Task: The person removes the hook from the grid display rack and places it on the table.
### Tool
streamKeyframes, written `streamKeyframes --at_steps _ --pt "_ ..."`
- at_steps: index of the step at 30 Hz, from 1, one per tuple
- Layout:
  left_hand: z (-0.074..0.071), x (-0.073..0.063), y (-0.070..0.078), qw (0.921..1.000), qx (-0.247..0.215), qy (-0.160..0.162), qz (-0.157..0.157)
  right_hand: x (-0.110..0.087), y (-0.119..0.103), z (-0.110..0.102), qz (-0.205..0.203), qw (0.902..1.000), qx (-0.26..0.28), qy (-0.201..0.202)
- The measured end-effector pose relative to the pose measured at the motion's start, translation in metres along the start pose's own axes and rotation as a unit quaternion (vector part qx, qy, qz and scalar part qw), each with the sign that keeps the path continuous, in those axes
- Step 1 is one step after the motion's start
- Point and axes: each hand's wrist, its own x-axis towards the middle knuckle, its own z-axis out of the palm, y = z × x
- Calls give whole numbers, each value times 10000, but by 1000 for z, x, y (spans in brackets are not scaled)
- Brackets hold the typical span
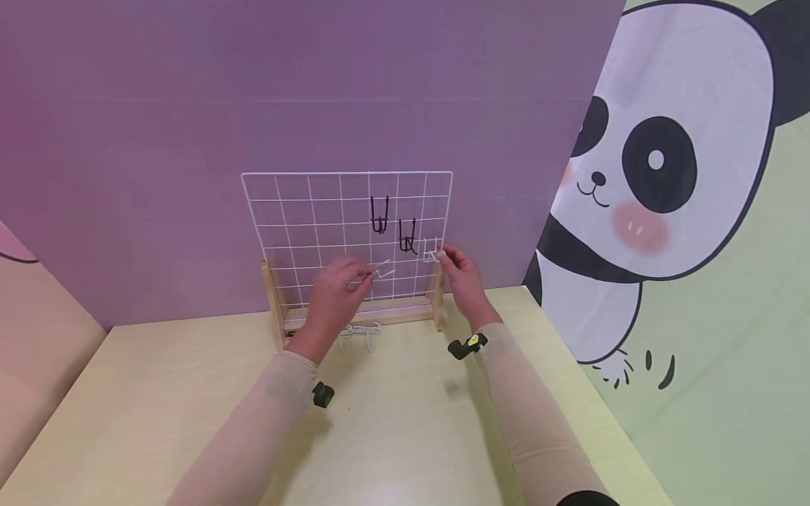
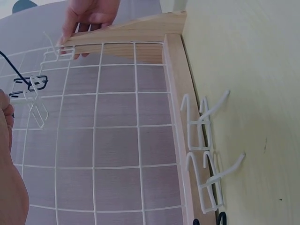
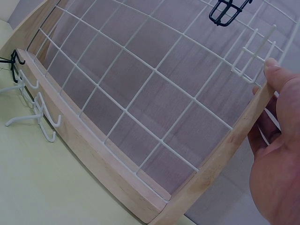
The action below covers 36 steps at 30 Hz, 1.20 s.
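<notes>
My left hand (image 1: 337,295) pinches a white wire hook (image 1: 384,273) between thumb and fingers, just in front of a white wire grid panel (image 1: 346,173). At the panel's right edge, my right hand (image 1: 465,282) grips the rim, thumb in front and fingers behind, as the right wrist view shows. Right by that thumb another white hook (image 3: 243,70) hangs on the grid. Two black hooks, an upper one (image 1: 379,226) and a lower one (image 1: 407,244), hang further left and higher. A wooden stand (image 1: 405,313) holds the panel upright.
White hooks (image 2: 201,123) lie on the pale table (image 1: 190,393) against the stand's front bar. A black hook (image 3: 14,61) lies beside them, largely hidden by my left arm in the head view. Behind the panel rises a purple wall (image 1: 158,176); a panda picture (image 1: 728,232) covers the right wall.
</notes>
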Motion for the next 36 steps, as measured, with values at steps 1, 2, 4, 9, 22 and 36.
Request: streamKeyframes --at_steps 1,2,4,9,22,36 --pt "1 -1 0 10000 10 -17 22 0 0 0 -4 10000 -14 13" --pt "2 -1 0 10000 19 -33 46 0 0 0 -10 10000 -18 20" --pt "4 -2 0 9999 36 -90 55 -1 -1 0 -14 10000 -32 34" --pt "8 -5 2 9995 89 -291 -3 -1 -2 1 -3 10000 -64 49" --pt "26 -19 -5 9962 25 -854 -163 0 -2 2 2 10000 1 89" --pt "40 -31 -9 9911 -125 -1271 -370 0 -1 0 -4 10000 -46 34"
